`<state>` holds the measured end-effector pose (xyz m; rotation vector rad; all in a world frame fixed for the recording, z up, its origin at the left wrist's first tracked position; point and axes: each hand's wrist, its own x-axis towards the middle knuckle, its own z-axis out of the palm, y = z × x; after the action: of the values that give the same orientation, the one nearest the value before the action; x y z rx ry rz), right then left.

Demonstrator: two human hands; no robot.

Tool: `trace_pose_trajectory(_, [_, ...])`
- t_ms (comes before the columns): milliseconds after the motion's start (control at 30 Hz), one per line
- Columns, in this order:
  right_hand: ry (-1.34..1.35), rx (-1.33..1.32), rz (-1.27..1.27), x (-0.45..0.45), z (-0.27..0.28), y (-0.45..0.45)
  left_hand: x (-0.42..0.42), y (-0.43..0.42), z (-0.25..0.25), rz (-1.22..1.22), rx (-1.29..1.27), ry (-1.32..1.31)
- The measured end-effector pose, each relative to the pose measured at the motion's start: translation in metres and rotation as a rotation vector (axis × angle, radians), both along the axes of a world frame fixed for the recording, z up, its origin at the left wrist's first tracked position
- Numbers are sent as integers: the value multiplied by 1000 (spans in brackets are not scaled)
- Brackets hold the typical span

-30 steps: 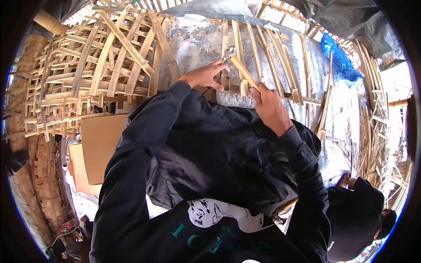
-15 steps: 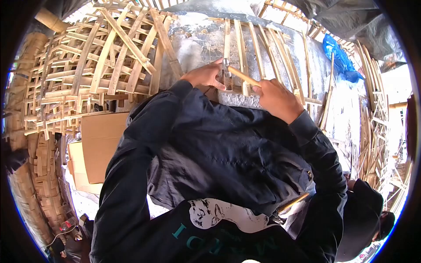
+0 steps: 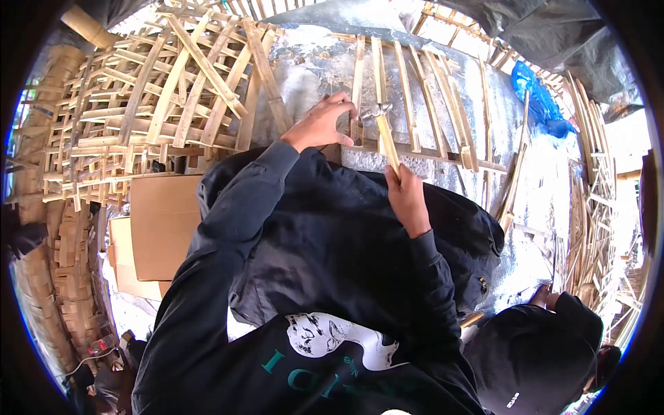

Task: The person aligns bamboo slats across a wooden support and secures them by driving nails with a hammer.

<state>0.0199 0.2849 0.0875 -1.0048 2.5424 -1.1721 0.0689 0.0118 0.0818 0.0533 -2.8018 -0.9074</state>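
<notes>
My right hand (image 3: 409,202) is closed round the lower end of the wooden handle of a hammer (image 3: 387,142). The hammer's metal head (image 3: 377,111) is just to the right of a bamboo slat (image 3: 357,90). My left hand (image 3: 321,124) is at the lower end of that slat, thumb and index finger curved apart like a C with a gap between them. Its fingertips reach the slat's left side; whether they touch it I cannot tell. The slat's lower end meets a crosswise strip (image 3: 436,153). Further slats (image 3: 406,97) stand side by side to the right.
At the left stands a woven bamboo lattice (image 3: 145,104) above a cardboard box (image 3: 164,225). Blue plastic (image 3: 536,97) hangs at upper right, near bundled bamboo strips (image 3: 591,180). Another person in dark clothes (image 3: 536,353) is close by at lower right.
My right hand has moved down and left, and the hammer has swung to a steeper angle, its head away from my left fingers. The other person shows more at lower right.
</notes>
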Motion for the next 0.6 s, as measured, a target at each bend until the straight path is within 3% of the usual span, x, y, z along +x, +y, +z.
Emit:
trace_pose_trajectory(133, [-56, -2, 18, 8, -14, 8, 2, 14, -8, -26, 150, 57])
trace_pose_trajectory(200, [-35, -9, 37, 9, -25, 9, 1, 20, -13, 75, 250, 43])
trace_pose_trajectory(600, [-19, -26, 15, 1, -40, 13, 3, 34, -10, 72, 254, 81])
